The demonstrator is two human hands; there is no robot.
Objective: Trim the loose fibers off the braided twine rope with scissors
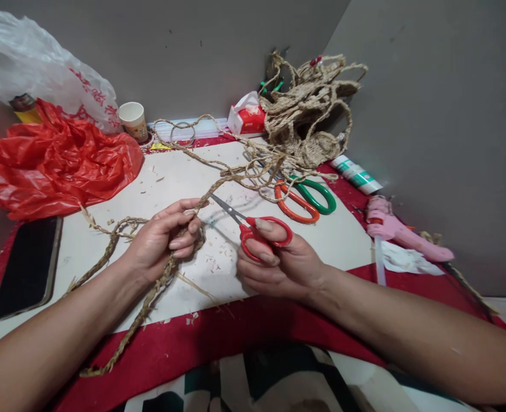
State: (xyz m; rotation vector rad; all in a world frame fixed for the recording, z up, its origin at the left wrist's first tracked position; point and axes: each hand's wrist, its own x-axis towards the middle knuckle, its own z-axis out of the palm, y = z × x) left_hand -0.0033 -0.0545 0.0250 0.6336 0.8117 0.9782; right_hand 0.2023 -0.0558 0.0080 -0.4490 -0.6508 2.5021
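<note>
Left hand (162, 234) curled round braided rope (152, 296) (coarse, fibrous); right hand (285, 266) gripping metal scissors (230, 210).

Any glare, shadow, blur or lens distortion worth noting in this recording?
Head view: soft shadows on the white sheet near the right hand; head view: small bright highlights on the crumpled red bag; head view: apparent wide-angle stretching towards the edges; head view: red-handled scissors fairly sharp, without obvious motion blur.

2 grey walls (184, 51) meet in a corner behind a red-covered table (179, 337) topped with a white sheet (342, 246).
</note>
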